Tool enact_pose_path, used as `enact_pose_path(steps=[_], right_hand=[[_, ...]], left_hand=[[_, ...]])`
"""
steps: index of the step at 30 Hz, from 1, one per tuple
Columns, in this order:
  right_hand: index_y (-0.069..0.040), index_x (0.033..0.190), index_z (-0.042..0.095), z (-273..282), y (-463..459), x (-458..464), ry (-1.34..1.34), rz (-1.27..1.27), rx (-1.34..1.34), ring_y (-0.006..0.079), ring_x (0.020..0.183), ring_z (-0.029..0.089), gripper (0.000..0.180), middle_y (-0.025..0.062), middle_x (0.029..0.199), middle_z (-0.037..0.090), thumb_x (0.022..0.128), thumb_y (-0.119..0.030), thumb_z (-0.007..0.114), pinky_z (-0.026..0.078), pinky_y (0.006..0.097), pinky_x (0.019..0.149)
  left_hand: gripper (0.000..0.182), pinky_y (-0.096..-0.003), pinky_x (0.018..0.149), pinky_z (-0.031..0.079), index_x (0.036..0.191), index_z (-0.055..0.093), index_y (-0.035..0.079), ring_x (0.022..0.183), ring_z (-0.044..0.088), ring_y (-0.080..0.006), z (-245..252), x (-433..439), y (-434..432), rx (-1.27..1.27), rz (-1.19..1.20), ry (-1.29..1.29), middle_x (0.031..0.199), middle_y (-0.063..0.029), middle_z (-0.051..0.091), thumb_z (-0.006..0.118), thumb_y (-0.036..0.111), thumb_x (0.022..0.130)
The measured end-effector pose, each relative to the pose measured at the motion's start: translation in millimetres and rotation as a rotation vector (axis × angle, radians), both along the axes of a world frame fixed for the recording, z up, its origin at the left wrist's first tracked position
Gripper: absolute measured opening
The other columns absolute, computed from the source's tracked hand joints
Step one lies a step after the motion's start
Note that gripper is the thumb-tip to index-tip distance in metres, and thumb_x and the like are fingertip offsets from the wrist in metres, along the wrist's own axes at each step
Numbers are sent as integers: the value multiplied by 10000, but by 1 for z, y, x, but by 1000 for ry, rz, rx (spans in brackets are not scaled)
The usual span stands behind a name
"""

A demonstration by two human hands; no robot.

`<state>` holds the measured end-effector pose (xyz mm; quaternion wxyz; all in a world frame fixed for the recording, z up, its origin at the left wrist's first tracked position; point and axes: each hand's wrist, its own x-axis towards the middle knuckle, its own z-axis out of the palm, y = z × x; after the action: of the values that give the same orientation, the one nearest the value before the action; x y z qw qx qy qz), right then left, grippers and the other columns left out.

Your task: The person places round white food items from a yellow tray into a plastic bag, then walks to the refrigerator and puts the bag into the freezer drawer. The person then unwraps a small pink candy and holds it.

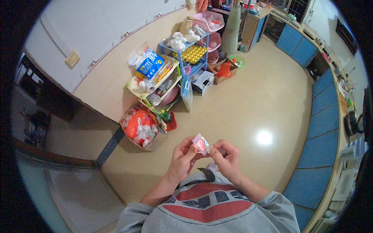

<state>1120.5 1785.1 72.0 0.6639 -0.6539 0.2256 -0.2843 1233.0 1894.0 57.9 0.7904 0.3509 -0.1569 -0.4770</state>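
A small clear packet (201,143) with something pink inside is held up in front of my chest. My left hand (184,158) grips its left side, the thumb lying over the front. At the packet's right edge, my right hand (225,155) pinches a corner between thumb and forefinger. Both hands are close together above the tiled floor (233,116). What the pink content is, I cannot tell.
Left of centre stand a cream plastic rack (161,84), a blue shelf (180,55) with bags and a yellow egg tray (191,54), and a cardboard box (153,145) of plastic bags. Blue cabinets (316,139) line the right side. A doorway opens at left.
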Motion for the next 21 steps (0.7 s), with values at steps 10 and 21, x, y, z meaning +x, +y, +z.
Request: enact_pose_path(steps=[10,21], right_hand=[[-44,846,608,30,-26,-8,179,331,-715,250,590,597,165,104,744,588,819,-184,691,470,353,504],[-18,795,603,57,-7,-16,-29,549,-505,259,564,566,133,125,689,563,875,-122,583,439,370,507]], left_hand=[[363,-245,805,510,1200,493,-22,923,609,-115,13,-3,11,342,19,-445,1031,-63,598,636,124,900],[300,-216,643,468,1194,533,9,724,524,-57,54,-6,40,282,-184,-531,890,-9,563,519,197,961]])
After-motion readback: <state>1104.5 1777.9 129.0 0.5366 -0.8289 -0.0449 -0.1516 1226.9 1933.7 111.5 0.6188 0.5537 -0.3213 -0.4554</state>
